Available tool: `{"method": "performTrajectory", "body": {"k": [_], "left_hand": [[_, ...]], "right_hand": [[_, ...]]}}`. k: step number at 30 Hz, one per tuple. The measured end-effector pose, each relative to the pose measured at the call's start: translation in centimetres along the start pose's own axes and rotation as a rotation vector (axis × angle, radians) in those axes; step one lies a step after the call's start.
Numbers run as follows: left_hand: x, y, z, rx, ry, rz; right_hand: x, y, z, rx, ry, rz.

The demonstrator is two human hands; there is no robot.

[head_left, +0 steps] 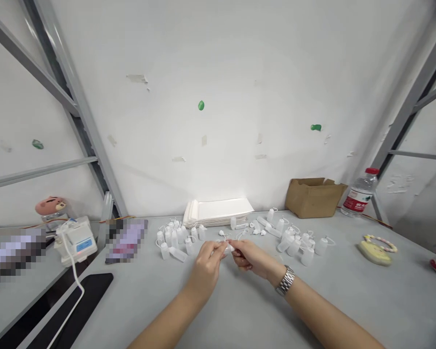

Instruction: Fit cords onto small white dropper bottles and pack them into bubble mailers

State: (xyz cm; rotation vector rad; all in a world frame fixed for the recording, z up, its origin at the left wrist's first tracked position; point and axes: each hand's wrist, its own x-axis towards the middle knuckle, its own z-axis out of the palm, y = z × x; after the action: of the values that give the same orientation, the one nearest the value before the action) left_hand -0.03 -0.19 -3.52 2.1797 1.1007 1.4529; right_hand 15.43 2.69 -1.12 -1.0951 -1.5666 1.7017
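My left hand [207, 264] and my right hand [252, 259] meet over the middle of the grey table, fingertips pinched together. Between them is a small white plastic cap [229, 249], with a thin strap showing just beyond the fingers; its details are mostly hidden. Several translucent squeeze bottles [174, 237] with looped cap straps stand left of my hands, and one bottle [178, 254] lies on its side. More such bottles [294, 245] are grouped to the right. Loose caps and nozzle parts [256, 230] lie just beyond my fingers.
Against the wall lies a stack of white paper sheets [221, 212]. A cardboard box [314, 198] and a water bottle [359, 194] stand at the back right. A yellow pouch with a beaded strap [375, 253] lies right. Left are a phone [127, 241] and a power strip [79, 241].
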Motion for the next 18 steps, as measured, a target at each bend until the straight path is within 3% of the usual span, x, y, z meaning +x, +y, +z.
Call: {"method": "performTrajectory", "body": {"k": [2,5,7,9,14,18], "left_hand": [[0.1,0.1,0.2,-0.032,0.026,-0.075],[0.6,0.7,0.2,-0.127,0.055,-0.363],[1.2,1.1,-0.1,-0.275,0.011,-0.573],[1.8,1.5,-0.4,-0.447,-0.064,-0.692],[2.1,1.9,-0.9,-0.554,-0.16,-0.694],[1.5,1.5,-0.7,-0.322,-0.039,-0.549]], "right_hand": [[0.1,-0.1,-0.1,-0.049,0.062,-0.04],[0.1,-0.1,-0.2,-0.275,0.241,-0.262],[0.0,-0.1,-0.3,-0.413,0.289,-0.384],[-0.3,-0.2,-0.5,-0.492,0.279,-0.436],[-0.8,-0.7,-0.9,-0.508,0.181,-0.411],[-0.4,-0.3,-0.6,-0.378,0.136,-0.3]]}}
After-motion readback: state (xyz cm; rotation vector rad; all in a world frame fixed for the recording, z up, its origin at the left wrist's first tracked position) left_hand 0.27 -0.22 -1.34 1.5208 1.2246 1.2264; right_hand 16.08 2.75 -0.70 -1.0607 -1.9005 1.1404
